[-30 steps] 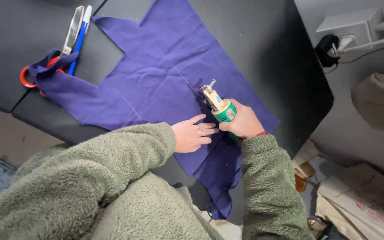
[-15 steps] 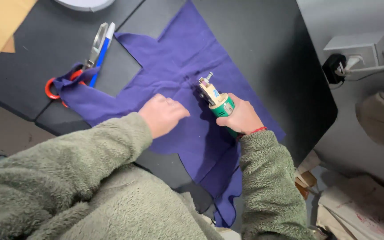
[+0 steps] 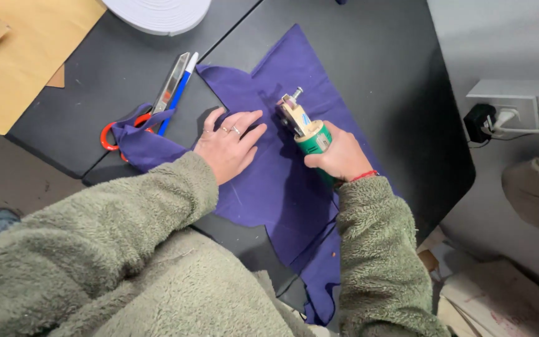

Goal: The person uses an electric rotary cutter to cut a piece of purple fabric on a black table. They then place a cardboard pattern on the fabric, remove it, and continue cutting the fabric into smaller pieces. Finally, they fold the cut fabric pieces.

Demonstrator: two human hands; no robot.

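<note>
Black worktable (image 3: 369, 56) carries purple cut fabric (image 3: 282, 187); left hand (image 3: 227, 146) lies spread flat on it, pinning it taut, right hand (image 3: 338, 156) fisted around green-handled electric cutter (image 3: 304, 125) just beside, red-handled scissors (image 3: 148, 109) at the fabric's far-left corner.

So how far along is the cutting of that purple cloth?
The purple cloth already has shaped, notched edges. Right now the right hand grips a green-bodied cutter on the cloth, while the left hand presses the fabric flat. I cannot tell how much is left. Scissors lie unused.
</note>
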